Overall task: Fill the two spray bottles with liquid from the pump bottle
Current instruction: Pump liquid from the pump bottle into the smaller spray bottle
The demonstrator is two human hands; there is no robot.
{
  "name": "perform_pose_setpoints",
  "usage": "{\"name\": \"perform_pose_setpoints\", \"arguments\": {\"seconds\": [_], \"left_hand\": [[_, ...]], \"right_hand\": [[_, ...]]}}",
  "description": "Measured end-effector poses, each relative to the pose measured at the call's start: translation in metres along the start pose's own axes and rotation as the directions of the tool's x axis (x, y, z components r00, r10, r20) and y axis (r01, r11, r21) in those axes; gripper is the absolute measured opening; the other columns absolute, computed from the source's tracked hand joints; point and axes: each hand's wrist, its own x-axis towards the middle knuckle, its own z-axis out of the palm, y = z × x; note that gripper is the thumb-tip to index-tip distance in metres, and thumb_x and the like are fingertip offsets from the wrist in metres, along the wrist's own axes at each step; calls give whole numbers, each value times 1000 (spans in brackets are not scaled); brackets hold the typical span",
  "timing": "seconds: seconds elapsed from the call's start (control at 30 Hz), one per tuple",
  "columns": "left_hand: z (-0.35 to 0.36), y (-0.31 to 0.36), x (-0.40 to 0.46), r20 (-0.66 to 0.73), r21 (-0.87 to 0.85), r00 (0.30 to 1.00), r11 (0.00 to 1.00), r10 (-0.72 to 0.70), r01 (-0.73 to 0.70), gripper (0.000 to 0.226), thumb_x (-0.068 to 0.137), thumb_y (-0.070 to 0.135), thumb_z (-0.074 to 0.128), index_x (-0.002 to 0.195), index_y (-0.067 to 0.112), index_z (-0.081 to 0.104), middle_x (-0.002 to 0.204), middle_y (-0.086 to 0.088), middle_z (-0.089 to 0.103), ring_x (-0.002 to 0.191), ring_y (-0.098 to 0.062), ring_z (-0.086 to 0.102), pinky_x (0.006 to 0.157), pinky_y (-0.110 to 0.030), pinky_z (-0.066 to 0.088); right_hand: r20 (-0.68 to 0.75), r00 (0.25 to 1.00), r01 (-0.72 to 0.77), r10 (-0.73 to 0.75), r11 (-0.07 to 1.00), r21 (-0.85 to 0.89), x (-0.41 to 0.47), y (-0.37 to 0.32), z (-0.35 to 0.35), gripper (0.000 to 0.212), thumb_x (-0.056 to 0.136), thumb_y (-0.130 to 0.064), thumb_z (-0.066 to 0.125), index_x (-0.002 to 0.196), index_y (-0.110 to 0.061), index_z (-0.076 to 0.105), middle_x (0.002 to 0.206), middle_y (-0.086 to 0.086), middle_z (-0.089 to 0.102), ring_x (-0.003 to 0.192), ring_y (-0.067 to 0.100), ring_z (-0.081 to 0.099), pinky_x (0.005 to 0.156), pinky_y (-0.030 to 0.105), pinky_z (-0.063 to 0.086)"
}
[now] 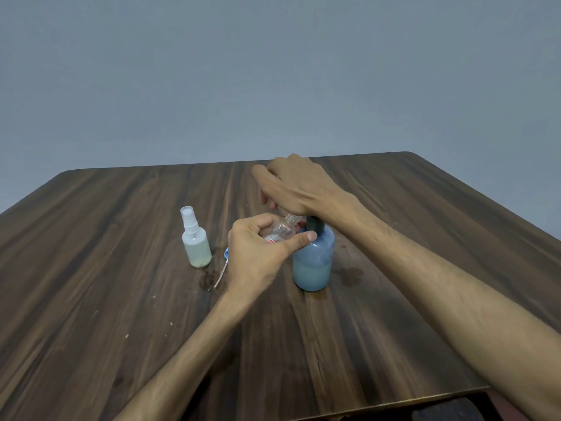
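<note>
A blue pump bottle (313, 265) stands at the table's middle, about half full of pale liquid, with a dark pump head. My right hand (296, 185) lies over that pump head, palm down, pressing on it. My left hand (258, 253) grips a small clear spray bottle (282, 230) without its cap, tilted with its threaded neck toward the pump's spout. A second spray bottle (195, 243), capped with a white sprayer and holding pale liquid, stands upright to the left.
A loose sprayer top with its thin dip tube (221, 273) lies on the dark wooden table (91, 268) behind my left wrist. Small wet marks and crumbs dot the wood. A plain grey wall rises behind the table's far edge.
</note>
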Motion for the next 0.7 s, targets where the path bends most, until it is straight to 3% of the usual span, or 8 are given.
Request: {"name": "perform_pose_setpoints", "arguments": {"seconds": [0.07, 0.17, 0.33, 0.47, 0.63, 0.7], "left_hand": [[0, 1, -1, -2, 7, 1000, 1000, -2, 2, 31, 67, 22, 102, 81, 3, 81, 78, -12, 79, 79, -36, 76, 71, -54, 61], [0, 3, -2, 7, -2, 1000, 1000, 0, 0, 27, 68, 20, 101, 79, 5, 81, 74, -12, 78, 67, -21, 69, 63, -43, 56], [0, 2, 0, 0, 8, 1000, 1000, 0, 0, 31, 68, 23, 101, 82, 3, 81, 78, -14, 79, 80, -39, 76, 72, -55, 60], [0, 4, -1, 22, 4, 1000, 1000, 9, -9, 24, 69, 20, 100, 78, 9, 81, 72, -4, 78, 67, -13, 70, 63, -35, 55], [0, 3, 0, 11, 7, 1000, 1000, -5, 5, 26, 69, 19, 101, 82, 6, 82, 75, -5, 80, 74, -25, 77, 67, -43, 61], [0, 5, -1, 20, 5, 1000, 1000, -12, 12, 25, 68, 19, 101, 78, 8, 81, 72, -4, 78, 66, -16, 71, 62, -35, 57]], "right_hand": [[-3, 1000, 0, 0, 1000, 1, 1, 0, -1, 70, 86, -50, 25, 87, -2, 76, 83, 10, 80, 86, 34, 71, 87, 45, 58], [-50, 999, 2, 1, 999, 54, 5, 0, -8, 68, 88, -49, 26, 85, -3, 77, 81, 10, 79, 85, 35, 72, 86, 46, 58], [22, 1000, -4, 4, 1000, -9, 1, 1, 0, 66, 88, -47, 27, 85, -5, 77, 80, 5, 80, 86, 31, 71, 86, 41, 56], [-45, 999, -10, 13, 996, 85, 5, 2, -8, 64, 88, -48, 27, 79, -11, 78, 77, 5, 79, 83, 30, 73, 87, 44, 58], [0, 1000, -13, 13, 1000, 6, 1, 1, 1, 70, 85, -50, 25, 89, -3, 77, 83, 9, 80, 86, 32, 72, 88, 45, 57], [-29, 999, -15, 16, 999, 33, 3, 2, -3, 70, 85, -49, 25, 89, -2, 76, 84, 11, 80, 88, 35, 72, 88, 46, 58]]}}
